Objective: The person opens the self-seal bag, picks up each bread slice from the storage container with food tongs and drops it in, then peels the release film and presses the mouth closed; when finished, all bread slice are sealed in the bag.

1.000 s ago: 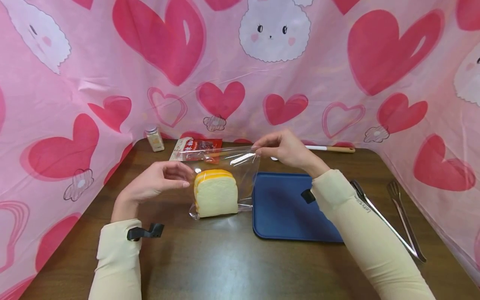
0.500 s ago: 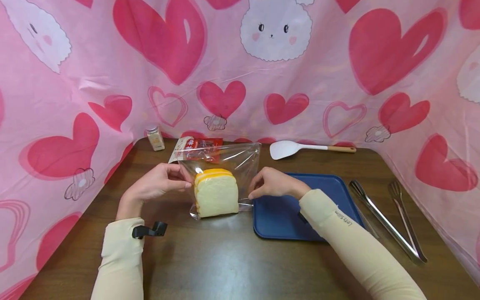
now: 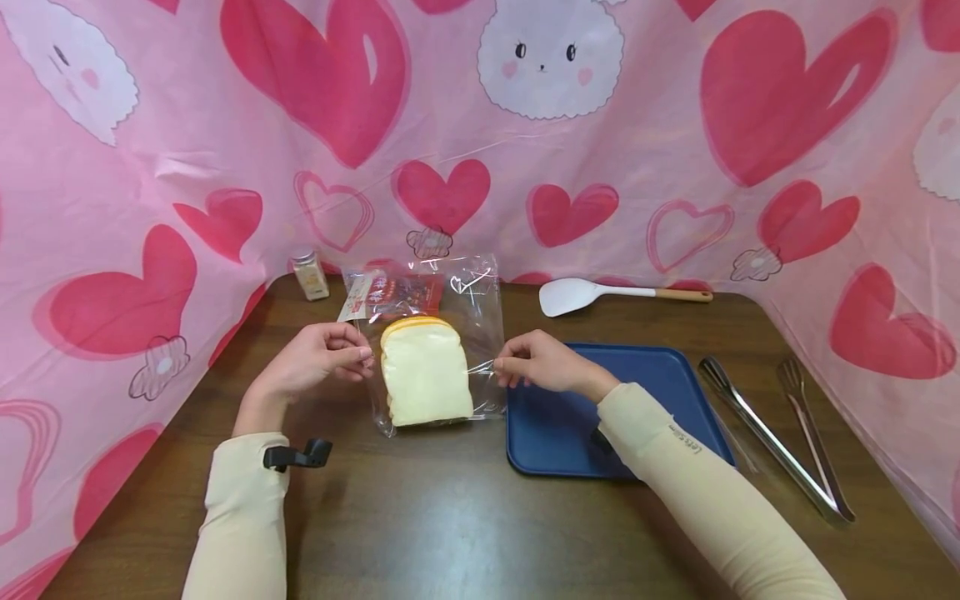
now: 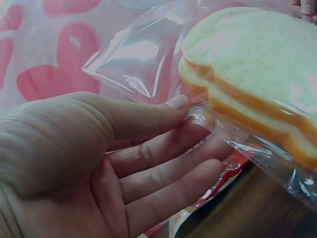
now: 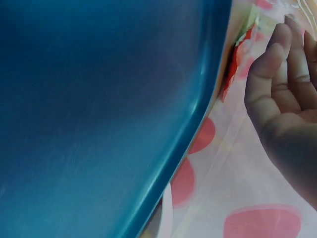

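Observation:
Bread slices [image 3: 426,375] stacked together sit inside a clear plastic bag [image 3: 483,308] in the middle of the head view. My left hand [image 3: 318,358] pinches the bag's left edge, and the left wrist view shows the thumb and forefinger on the film beside the orange crusts. On the other side, my right hand [image 3: 543,362] pinches the bag's right edge with thumb and fingertips, above the corner of the blue tray [image 3: 555,433]. In the right wrist view that hand [image 5: 287,94] is at the right edge, its fingertips near the film.
Behind the bag lies a red and white food packet [image 3: 405,293], with a small seasoning jar [image 3: 310,275] to its left. A white spatula [image 3: 573,296] lies at the back. Metal tongs [image 3: 772,433] rest right of the tray. A pink curtain [image 3: 630,142] encloses the table.
My right hand went from the bag's top right corner down to its right side and took hold there. The bag and bread have shifted slightly up and left in the head view.

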A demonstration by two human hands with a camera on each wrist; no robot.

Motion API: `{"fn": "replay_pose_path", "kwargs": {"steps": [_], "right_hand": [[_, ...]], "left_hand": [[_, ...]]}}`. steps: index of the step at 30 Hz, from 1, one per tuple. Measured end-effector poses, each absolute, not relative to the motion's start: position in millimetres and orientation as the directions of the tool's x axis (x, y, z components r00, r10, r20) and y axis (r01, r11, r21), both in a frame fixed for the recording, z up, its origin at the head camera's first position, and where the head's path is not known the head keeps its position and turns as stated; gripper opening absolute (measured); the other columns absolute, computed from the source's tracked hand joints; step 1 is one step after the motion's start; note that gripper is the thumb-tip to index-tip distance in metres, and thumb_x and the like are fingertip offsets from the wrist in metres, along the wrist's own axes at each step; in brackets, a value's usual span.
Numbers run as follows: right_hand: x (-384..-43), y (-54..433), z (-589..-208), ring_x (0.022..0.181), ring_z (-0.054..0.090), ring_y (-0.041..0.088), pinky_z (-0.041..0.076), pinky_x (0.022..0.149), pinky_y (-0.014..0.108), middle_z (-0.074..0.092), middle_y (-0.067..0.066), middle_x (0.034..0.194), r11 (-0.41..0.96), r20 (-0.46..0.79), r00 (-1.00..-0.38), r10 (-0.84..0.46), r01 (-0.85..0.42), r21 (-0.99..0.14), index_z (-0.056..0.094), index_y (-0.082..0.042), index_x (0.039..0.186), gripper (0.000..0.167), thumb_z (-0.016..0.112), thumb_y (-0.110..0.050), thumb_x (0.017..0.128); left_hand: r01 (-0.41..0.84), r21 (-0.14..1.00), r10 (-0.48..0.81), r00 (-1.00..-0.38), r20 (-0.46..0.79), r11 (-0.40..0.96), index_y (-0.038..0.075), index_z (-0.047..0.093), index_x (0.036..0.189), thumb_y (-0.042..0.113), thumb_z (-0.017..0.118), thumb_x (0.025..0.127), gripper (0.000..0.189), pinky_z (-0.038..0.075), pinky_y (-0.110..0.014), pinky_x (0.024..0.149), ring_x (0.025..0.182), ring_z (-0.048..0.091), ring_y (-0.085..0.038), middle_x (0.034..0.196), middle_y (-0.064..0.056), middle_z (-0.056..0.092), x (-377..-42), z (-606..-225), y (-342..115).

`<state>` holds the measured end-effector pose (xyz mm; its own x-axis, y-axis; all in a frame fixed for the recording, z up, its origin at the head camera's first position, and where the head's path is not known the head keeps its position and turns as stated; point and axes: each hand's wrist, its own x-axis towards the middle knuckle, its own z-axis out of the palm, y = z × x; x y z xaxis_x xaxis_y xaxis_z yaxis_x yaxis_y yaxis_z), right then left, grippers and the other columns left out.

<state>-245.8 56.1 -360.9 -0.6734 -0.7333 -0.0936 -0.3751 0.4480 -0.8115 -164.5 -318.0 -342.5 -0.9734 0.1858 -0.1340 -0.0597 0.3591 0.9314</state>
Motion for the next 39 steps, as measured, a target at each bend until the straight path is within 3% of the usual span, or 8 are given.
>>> {"fn": "replay_pose_path", "kwargs": {"steps": [8,14,20,30,39], "right_hand": [[-241.1,60.2,-365.5,0.077,0.071,0.018,0.059,0.068,0.028,0.077,0.008,0.086,0.389,-0.184,-0.657,-0.731,-0.180,-0.903,0.074,0.008,0.106,0.026,0.061,-0.015,0.107],[-233.0,58.0,-368.4,0.072,0.070,0.016,0.058,0.063,0.026,0.077,0.007,0.084,0.419,-0.280,-0.622,-0.731,-0.085,-0.904,0.077,0.003,0.103,0.025,0.063,-0.017,0.106],[-228.7,52.2,-371.1,0.067,0.070,0.013,0.056,0.059,0.023,0.078,0.008,0.081,0.482,-0.377,-0.598,-0.707,-0.017,-0.876,0.079,0.002,0.101,0.022,0.064,-0.015,0.104],[-226.8,40.6,-380.3,0.053,0.066,0.010,0.052,0.050,0.020,0.075,0.007,0.069,0.610,-0.494,-0.574,-0.654,-0.014,-0.792,0.079,-0.004,0.086,0.023,0.066,-0.015,0.102],[-224.0,34.8,-378.4,0.046,0.059,0.007,0.047,0.044,0.018,0.070,0.002,0.060,0.662,-0.537,-0.559,-0.631,-0.027,-0.749,0.080,-0.005,0.084,0.023,0.068,-0.015,0.101]], "left_hand": [[-0.110,0.948,0.135,-0.978,-0.156,0.299,-0.016,0.062,0.120,0.007,0.071,0.101,0.031,0.066,-0.039,0.079,0.076,0.075,-0.013,0.085,0.001,0.077,-167.8,-350.3,-318.9],[-0.203,0.943,0.138,-0.960,-0.245,0.262,-0.016,0.055,0.138,0.008,0.069,0.102,0.046,0.066,-0.033,0.076,0.076,0.076,-0.013,0.089,0.002,0.079,-169.4,-355.2,-318.9],[-0.262,0.916,0.158,-0.934,-0.320,0.305,-0.015,0.052,0.143,0.007,0.069,0.101,0.050,0.065,-0.031,0.072,0.072,0.074,-0.012,0.085,-0.002,0.078,-173.1,-362.6,-319.0],[-0.314,0.856,0.189,-0.889,-0.417,0.411,-0.016,0.059,0.131,0.006,0.069,0.100,0.039,0.064,-0.029,0.067,0.065,0.069,-0.010,0.078,-0.003,0.072,-184.5,-382.0,-317.2],[-0.360,0.817,0.176,-0.862,-0.476,0.450,-0.012,0.064,0.130,0.007,0.071,0.100,0.036,0.064,-0.029,0.066,0.066,0.070,-0.012,0.078,-0.004,0.072,-187.6,-387.8,-316.8]]}}
